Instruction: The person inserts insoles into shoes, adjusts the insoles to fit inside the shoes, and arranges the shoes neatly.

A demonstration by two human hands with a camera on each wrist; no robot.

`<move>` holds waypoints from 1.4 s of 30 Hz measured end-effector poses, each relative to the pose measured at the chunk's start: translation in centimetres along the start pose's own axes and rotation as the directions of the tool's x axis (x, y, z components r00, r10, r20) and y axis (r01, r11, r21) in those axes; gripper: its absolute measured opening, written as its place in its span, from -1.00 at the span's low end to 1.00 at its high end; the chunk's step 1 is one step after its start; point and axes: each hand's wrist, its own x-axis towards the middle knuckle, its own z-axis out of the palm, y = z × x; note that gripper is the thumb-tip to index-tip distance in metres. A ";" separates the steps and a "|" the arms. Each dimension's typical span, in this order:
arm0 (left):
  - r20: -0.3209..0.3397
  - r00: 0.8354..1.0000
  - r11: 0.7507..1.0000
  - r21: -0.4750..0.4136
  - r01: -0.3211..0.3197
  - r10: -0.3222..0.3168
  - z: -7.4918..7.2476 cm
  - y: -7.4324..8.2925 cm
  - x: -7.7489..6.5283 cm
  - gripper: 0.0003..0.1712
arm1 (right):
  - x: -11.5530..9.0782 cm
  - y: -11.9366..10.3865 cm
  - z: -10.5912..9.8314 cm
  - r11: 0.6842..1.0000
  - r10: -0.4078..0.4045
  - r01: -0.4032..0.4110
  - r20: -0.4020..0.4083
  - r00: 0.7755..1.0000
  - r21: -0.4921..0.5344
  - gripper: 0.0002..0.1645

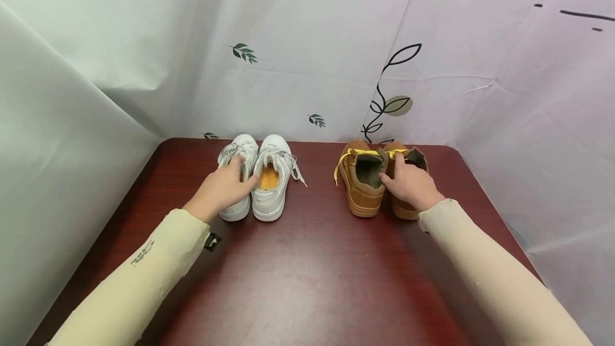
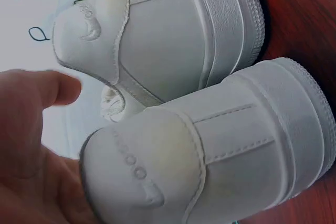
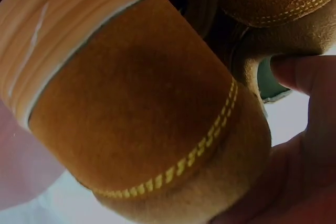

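Two white lace-up sneakers stand side by side at the far left of the table. My left hand (image 1: pixel 225 188) is over the left sneaker (image 1: pixel 239 210), thumb stretched toward the right sneaker (image 1: pixel 270 204). In the left wrist view the thumb is apart from both heels; the other fingers are partly hidden behind the near heel (image 2: pixel 152 177). My right hand (image 1: pixel 411 181) hovers over the right shoe (image 1: pixel 405 209) of a brown pair with yellow laces. Its thumb reaches to the collar of the left brown shoe (image 1: pixel 363 195); in the right wrist view the brown heel (image 3: pixel 142 98) hides most fingers.
The shoes stand near the back edge of a dark red wooden table (image 1: pixel 307 282). White cloth (image 1: pixel 298 41) with leaf prints hangs behind and along both sides. A small dark tag (image 1: pixel 212 241) shows by the left cuff.
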 end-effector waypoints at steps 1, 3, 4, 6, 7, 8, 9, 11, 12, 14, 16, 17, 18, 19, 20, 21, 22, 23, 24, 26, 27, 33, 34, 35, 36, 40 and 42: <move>0.024 1.000 1.000 0.009 0.002 -0.002 0.1 0.0 0.2 -0.15 | 0.3 0.1 0.1 1.000 -0.001 0.001 0.020 1.000 0.008 -0.01; 0.071 0.997 1.000 0.015 0.011 -0.012 0.2 0.0 0.5 -0.11 | 0.8 0.1 0.2 1.000 -0.008 0.007 0.049 0.999 0.026 0.01; 0.091 0.996 1.000 0.013 0.015 -0.017 0.3 0.0 0.6 -0.09 | 1.0 0.1 0.2 0.999 -0.011 0.009 0.061 0.998 0.034 0.01; 0.115 0.993 1.000 0.002 0.027 -0.027 0.3 0.1 1.0 -0.07 | 1.4 0.1 0.3 0.999 -0.010 0.006 0.078 0.997 0.047 0.01; 0.123 0.992 1.000 -0.003 0.031 -0.031 0.3 0.1 1.2 -0.05 | 1.6 0.1 0.3 0.999 -0.007 0.002 0.088 0.996 0.054 0.02; 0.131 0.991 0.999 -0.010 0.038 -0.036 0.4 0.1 1.4 -0.04 | 1.7 0.1 0.3 0.998 -0.003 -0.003 0.097 0.995 0.064 0.04; 0.138 0.990 0.999 -0.014 0.043 -0.041 0.4 0.2 1.6 -0.03 | 1.8 0.1 0.4 0.997 -0.001 -0.007 0.107 0.994 0.075 0.06; 0.147 0.988 0.999 -0.011 0.050 -0.048 0.4 0.2 1.9 -0.02 | 1.9 0.1 0.5 0.996 -0.001 -0.011 0.119 0.993 0.093 0.09; 0.149 0.987 0.999 -0.003 0.052 -0.051 0.5 0.2 2.1 -0.02 | 2.0 0.1 0.6 0.995 -0.002 -0.010 0.120 0.993 0.100 0.10; 0.143 0.988 0.998 0.012 0.060 -0.061 0.6 0.3 2.3 -0.04 | 2.2 0.1 0.8 0.994 -0.008 -0.005 0.109 0.994 0.111 0.02; 0.128 0.989 0.998 0.024 0.066 -0.068 0.8 0.4 2.4 -0.08 | 2.4 0.0 0.9 0.994 -0.023 0.013 0.092 0.995 0.111 -0.08; 0.122 0.990 0.997 0.025 0.067 -0.070 0.9 0.4 2.4 -0.10 | 2.5 0.0 0.9 0.994 -0.031 0.022 0.086 0.996 0.108 -0.14; 0.117 0.991 0.997 0.026 0.067 -0.069 1.0 0.5 2.4 -0.11 | 2.6 -0.1 0.9 0.994 -0.035 0.027 0.080 0.996 0.102 -0.18; 0.112 0.991 0.998 0.026 0.064 -0.066 1.0 0.5 2.4 -0.14 | 2.7 -0.1 1.0 0.995 -0.040 0.032 0.076 0.996 0.095 -0.21; 0.110 0.992 0.998 0.023 0.063 -0.065 1.1 0.6 2.4 -0.16 | 2.7 -0.2 0.9 0.995 -0.046 0.039 0.075 0.996 0.087 -0.21; 0.108 0.992 0.998 0.023 0.062 -0.065 1.2 0.7 2.4 -0.17 | 2.8 -0.3 0.9 0.996 -0.053 0.046 0.079 0.995 0.081 -0.18; 0.107 0.992 0.998 0.025 0.061 -0.063 1.2 0.7 2.4 -0.19 | 2.8 -0.3 0.9 0.996 -0.058 0.052 0.081 0.995 0.076 -0.15; 0.106 0.992 0.998 0.028 0.059 -0.062 1.3 0.8 2.4 -0.21 | 2.8 -0.3 0.9 0.996 -0.062 0.056 0.087 0.994 0.074 -0.10; 0.103 0.993 0.998 0.032 0.059 -0.062 1.3 0.8 2.3 -0.22 | 2.9 -0.3 0.9 0.996 -0.063 0.056 0.089 0.994 0.074 -0.05; 0.094 0.994 0.998 0.040 0.058 -0.062 1.3 0.9 2.3 -0.24 | 2.9 -0.3 0.9 0.994 -0.073 0.065 0.099 0.992 0.085 0.03; 0.090 0.994 0.997 0.044 0.058 -0.062 1.3 0.9 2.3 -0.25 | 2.9 -0.2 0.9 0.994 -0.077 0.068 0.101 0.992 0.091 0.05; 0.074 0.996 0.998 0.048 0.042 -0.045 1.3 0.7 2.2 -0.27 | 2.6 -0.4 1.1 0.989 -0.091 0.084 0.055 0.994 0.119 0.10; 0.073 0.996 0.998 0.047 0.042 -0.045 1.3 0.6 2.2 -0.27 | 2.6 -0.4 1.1 0.988 -0.091 0.084 0.047 0.995 0.126 0.11; 0.073 0.996 0.998 0.046 0.044 -0.047 1.3 0.6 2.2 -0.27 | 2.6 -0.4 1.2 0.987 -0.091 0.084 0.044 0.995 0.139 0.11; 0.073 0.996 0.998 0.045 0.049 -0.052 1.3 0.6 2.1 -0.27 | 2.5 -0.4 1.3 0.985 -0.091 0.083 0.043 0.995 0.151 0.10; 0.079 0.995 0.997 0.037 0.061 -0.064 1.5 0.6 2.2 -0.26 | 2.6 -0.3 1.5 0.982 -0.074 0.063 0.056 0.996 0.179 0.07; 0.080 0.995 0.998 0.028 0.065 -0.067 1.5 0.7 2.3 -0.26 | 2.7 -0.2 1.5 0.982 -0.062 0.050 0.062 0.996 0.180 0.06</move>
